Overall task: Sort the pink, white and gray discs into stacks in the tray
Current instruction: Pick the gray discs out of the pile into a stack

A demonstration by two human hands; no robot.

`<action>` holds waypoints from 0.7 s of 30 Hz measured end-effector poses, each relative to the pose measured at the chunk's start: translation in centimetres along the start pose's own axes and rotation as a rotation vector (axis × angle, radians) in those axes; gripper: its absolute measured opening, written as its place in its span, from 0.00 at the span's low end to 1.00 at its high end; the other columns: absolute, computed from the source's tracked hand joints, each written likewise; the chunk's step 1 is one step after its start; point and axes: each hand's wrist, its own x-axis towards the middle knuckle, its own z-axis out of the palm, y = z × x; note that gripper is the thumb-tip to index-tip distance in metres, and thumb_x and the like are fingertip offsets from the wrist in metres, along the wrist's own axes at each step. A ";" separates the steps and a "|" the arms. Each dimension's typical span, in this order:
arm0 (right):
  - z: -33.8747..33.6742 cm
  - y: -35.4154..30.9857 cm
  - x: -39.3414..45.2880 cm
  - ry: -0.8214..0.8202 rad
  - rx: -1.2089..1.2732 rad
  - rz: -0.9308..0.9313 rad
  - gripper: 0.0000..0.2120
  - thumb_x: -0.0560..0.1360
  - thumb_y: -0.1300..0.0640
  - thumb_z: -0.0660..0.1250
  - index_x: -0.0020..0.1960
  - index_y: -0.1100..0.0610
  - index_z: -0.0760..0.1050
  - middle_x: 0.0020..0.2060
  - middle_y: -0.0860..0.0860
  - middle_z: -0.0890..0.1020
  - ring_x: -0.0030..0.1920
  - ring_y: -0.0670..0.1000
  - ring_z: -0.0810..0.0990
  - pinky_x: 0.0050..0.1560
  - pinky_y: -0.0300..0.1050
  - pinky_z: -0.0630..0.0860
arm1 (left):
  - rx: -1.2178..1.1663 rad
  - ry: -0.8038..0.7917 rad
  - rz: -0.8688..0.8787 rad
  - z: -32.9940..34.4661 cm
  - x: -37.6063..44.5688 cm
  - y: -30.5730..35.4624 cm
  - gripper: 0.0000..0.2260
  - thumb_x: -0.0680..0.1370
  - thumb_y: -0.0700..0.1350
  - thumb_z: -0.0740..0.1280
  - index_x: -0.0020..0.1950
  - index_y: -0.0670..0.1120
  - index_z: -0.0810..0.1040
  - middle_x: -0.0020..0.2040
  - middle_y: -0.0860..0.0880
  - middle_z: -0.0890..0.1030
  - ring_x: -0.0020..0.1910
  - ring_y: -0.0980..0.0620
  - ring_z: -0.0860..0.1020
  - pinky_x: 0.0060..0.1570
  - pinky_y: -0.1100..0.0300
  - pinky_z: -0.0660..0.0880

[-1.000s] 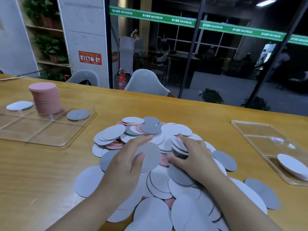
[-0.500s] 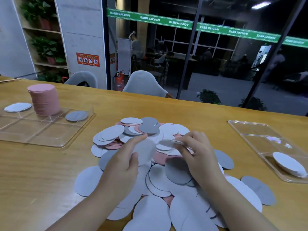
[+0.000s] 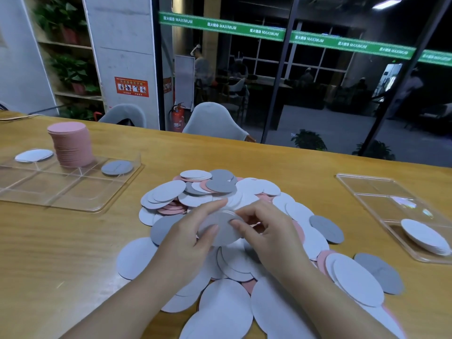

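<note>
gray discs (image 3: 221, 228) tilted, faces toward camera, both hands gripping.

Matt discs, glossy trays, wood under my hands

The discs (image 3: 227, 297) look thin, matt and smooth, like card or foam sheet; the table (image 3: 61, 253) is yellowish wood grain with a soft sheen; the left tray (image 3: 73, 206) and the right tray (image 3: 362, 189) are clear, glossy plastic that catches reflections.

Beyond the wooden table's (image 3: 61, 241) far edge stand two gray chairs (image 3: 212, 121), a red fire extinguisher (image 3: 177, 117) between them.
</note>
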 end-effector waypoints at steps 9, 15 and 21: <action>-1.6 -0.8 -0.2 -0.530 -0.505 0.095 0.21 0.65 0.40 0.72 0.55 0.45 0.74 0.50 0.41 0.73 0.53 0.41 0.65 0.52 0.38 0.67 | -0.050 0.205 -0.124 -1.1 0.4 0.4 0.20 0.79 0.39 0.60 0.59 0.66 0.73 0.40 0.50 0.70 0.27 0.62 0.71 0.38 0.61 0.80; -1.3 -1.7 -0.4 -0.626 -0.630 0.100 0.25 0.66 0.38 0.70 0.58 0.49 0.74 0.52 0.46 0.73 0.55 0.47 0.66 0.54 0.44 0.68 | -0.094 0.163 -0.157 -1.0 0.2 0.1 0.19 0.79 0.39 0.60 0.54 0.65 0.74 0.45 0.60 0.75 0.31 0.64 0.73 0.36 0.67 0.78; -1.2 -2.9 -0.5 -0.487 -0.666 0.018 0.12 0.71 0.51 0.61 0.35 0.58 0.69 0.31 0.54 0.71 0.34 0.51 0.66 0.31 0.47 0.60 | -0.095 0.150 -0.145 -1.1 0.3 0.2 0.20 0.79 0.38 0.59 0.54 0.64 0.75 0.46 0.63 0.76 0.33 0.61 0.73 0.40 0.64 0.79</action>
